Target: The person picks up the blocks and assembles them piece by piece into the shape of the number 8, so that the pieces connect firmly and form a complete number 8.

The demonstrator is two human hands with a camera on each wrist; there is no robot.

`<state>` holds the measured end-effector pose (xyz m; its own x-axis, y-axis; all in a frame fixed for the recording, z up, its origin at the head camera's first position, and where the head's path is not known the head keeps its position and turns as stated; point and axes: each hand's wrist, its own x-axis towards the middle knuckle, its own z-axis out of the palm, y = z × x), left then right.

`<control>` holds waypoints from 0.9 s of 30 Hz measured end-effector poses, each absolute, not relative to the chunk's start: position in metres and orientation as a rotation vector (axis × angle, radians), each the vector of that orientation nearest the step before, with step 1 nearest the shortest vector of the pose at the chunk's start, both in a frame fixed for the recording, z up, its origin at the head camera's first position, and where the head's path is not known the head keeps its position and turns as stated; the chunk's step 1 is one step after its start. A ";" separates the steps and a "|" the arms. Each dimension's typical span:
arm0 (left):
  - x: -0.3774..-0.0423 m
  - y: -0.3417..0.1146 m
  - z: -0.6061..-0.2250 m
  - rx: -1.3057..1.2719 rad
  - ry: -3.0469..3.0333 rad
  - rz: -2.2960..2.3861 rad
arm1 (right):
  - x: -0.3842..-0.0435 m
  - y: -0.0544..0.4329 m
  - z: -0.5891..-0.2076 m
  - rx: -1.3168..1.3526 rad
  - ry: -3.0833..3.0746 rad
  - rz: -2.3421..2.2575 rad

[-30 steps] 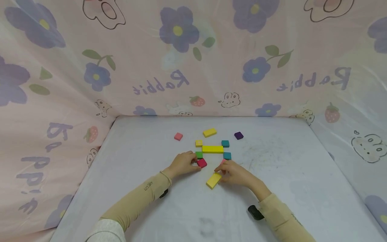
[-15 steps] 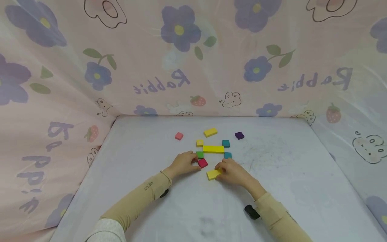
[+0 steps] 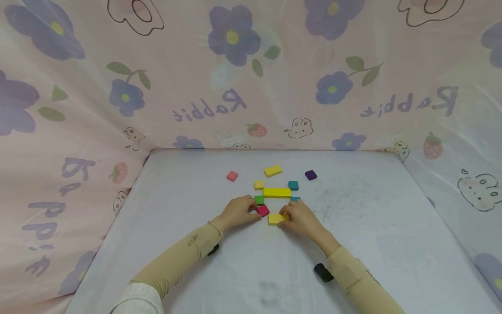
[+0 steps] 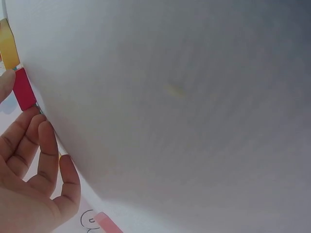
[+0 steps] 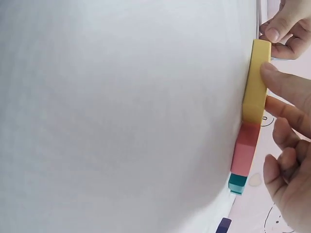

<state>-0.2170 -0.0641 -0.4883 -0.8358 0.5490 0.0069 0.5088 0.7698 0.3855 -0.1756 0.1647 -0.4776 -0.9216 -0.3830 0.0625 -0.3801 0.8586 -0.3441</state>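
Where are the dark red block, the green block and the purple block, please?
Dark red block (image 3: 263,210): head view, on its top face.
Green block (image 3: 259,199): head view, on its top face.
Purple block (image 3: 311,174): head view, on its top face.

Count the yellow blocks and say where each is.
4: the far block, farthest out; the small block, beyond the green block; the middle block, at the group's centre; the near block, pinched by the right hand. Others may be hidden.

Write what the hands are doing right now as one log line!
left hand: pinches red block | right hand: pinches near yellow block | long yellow bar: untouched, farther out | purple block: untouched, rightmost block
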 end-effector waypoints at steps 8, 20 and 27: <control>-0.216 -0.064 -0.487 0.876 2.851 0.591 | -0.177 0.165 -0.478 -0.625 3.023 -0.592; -0.215 -0.064 -0.485 0.893 2.863 0.589 | -0.178 0.165 -0.476 -0.584 3.004 -0.598; -0.216 -0.065 -0.486 0.898 2.872 0.566 | -0.183 0.168 -0.467 -0.528 2.990 -0.611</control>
<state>-0.2159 -0.0645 -0.4864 -0.8251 0.5640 0.0337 0.5345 0.7600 0.3698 -0.1828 0.1683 -0.4673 -0.9409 -0.3378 0.0239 -0.3201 0.8641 -0.3883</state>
